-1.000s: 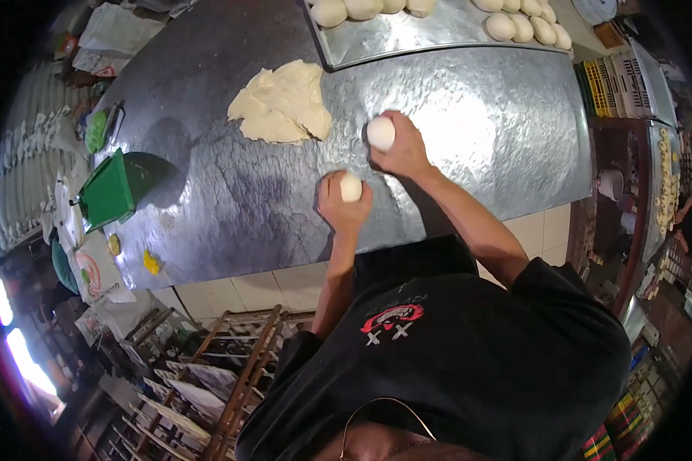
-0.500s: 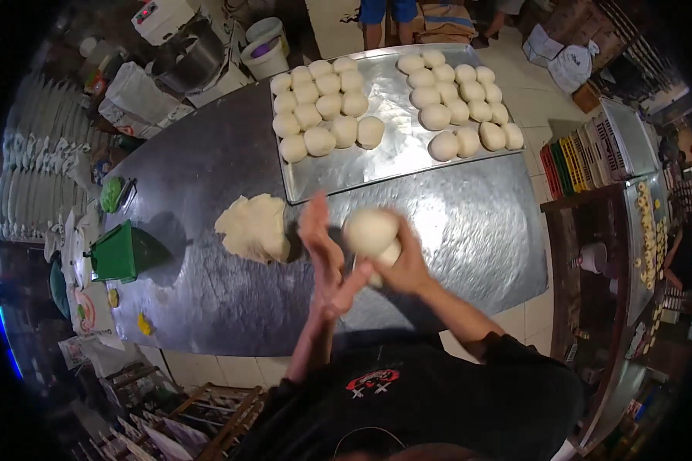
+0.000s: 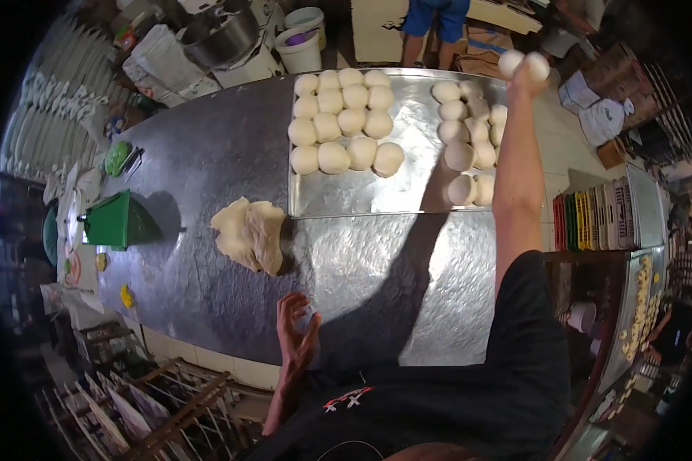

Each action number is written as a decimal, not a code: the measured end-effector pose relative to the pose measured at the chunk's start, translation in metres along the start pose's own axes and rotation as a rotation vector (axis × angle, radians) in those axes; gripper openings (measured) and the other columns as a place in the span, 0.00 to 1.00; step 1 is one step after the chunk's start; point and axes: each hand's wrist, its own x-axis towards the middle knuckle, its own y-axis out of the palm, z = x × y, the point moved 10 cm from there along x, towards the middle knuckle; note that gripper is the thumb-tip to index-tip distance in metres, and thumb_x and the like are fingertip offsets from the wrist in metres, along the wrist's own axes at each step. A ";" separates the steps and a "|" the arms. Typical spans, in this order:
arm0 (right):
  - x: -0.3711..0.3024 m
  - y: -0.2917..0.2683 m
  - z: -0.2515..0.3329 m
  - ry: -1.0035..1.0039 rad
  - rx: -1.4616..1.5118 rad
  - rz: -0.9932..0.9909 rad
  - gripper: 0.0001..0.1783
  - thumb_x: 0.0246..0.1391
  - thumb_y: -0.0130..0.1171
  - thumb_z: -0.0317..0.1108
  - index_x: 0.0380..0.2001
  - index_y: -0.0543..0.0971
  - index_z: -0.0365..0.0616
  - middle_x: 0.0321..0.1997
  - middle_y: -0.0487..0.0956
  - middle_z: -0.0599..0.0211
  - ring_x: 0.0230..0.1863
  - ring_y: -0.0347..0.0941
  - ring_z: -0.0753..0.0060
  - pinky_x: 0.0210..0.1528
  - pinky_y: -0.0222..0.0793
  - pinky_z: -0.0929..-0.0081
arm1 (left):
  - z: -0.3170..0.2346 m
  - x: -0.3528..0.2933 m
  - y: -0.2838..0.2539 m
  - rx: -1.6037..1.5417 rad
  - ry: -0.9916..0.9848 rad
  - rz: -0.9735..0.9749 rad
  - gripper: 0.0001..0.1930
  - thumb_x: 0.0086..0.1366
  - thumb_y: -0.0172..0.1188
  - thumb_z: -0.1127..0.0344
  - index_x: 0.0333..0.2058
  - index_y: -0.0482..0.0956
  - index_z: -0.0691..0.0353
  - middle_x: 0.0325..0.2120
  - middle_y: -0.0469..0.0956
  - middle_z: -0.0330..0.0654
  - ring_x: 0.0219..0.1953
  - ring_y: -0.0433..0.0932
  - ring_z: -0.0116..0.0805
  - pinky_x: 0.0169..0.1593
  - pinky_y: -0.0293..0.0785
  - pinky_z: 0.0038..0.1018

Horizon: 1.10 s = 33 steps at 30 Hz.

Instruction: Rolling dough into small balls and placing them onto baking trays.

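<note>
Stretched out to the far right, my right hand (image 3: 523, 79) is closed round two smooth, pale dough balls (image 3: 537, 67), above the far right corner of a metal tray (image 3: 414, 201). Rows of dough balls (image 3: 351, 121) fill the tray's left part. More dough balls (image 3: 460, 155) stand at its right, partly covered by my right forearm. Near the table's front edge my left hand (image 3: 296, 332) is empty, its fingers loosely curved and the thumb apart. Beyond it, left of the tray, lies a large irregular lump of dough (image 3: 247, 233).
A green container (image 3: 109, 221) and a green bundle (image 3: 118, 158) stand at the left of the metal table (image 3: 200, 292). A mixer bowl (image 3: 221, 38) and white buckets (image 3: 300, 54) are beyond it. Another person (image 3: 436, 19) stands at the far side. Crates (image 3: 592, 215) are at the right.
My right hand has carried the dough balls from the middle to the tray's far right. My left hand has parted from it and drawn back toward me. The view has shifted.
</note>
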 end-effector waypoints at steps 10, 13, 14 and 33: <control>-0.399 -0.160 -0.007 -0.253 -0.588 0.547 0.26 0.50 0.62 0.28 0.53 0.72 0.34 0.52 0.72 0.53 0.54 0.70 0.52 0.57 0.67 0.65 | 0.067 -0.050 -0.074 0.029 -0.207 -0.135 0.23 0.62 0.64 0.69 0.54 0.69 0.61 0.49 0.71 0.42 0.52 0.72 0.36 0.53 0.68 0.33; -0.528 -0.236 0.023 -0.196 -0.538 0.732 0.23 0.50 0.63 0.25 0.51 0.74 0.35 0.53 0.73 0.51 0.55 0.69 0.53 0.60 0.64 0.63 | 0.059 -0.040 -0.071 0.164 -0.137 -0.084 0.23 0.62 0.65 0.68 0.55 0.68 0.61 0.51 0.72 0.44 0.51 0.73 0.37 0.52 0.70 0.35; -0.576 -0.254 0.016 -0.082 -0.486 0.896 0.21 0.50 0.61 0.24 0.49 0.74 0.34 0.52 0.74 0.50 0.56 0.68 0.51 0.60 0.63 0.61 | 0.050 -0.037 -0.074 0.266 -0.103 -0.065 0.24 0.62 0.65 0.67 0.55 0.68 0.61 0.51 0.72 0.45 0.51 0.73 0.37 0.51 0.70 0.35; -0.775 -0.048 0.006 -0.400 -0.717 1.487 0.58 0.25 0.79 0.43 0.63 0.60 0.48 0.65 0.56 0.40 0.67 0.56 0.38 0.66 0.62 0.58 | 0.061 0.020 -0.222 0.180 0.126 -0.097 0.29 0.57 0.66 0.67 0.56 0.65 0.62 0.49 0.71 0.50 0.44 0.75 0.44 0.45 0.73 0.36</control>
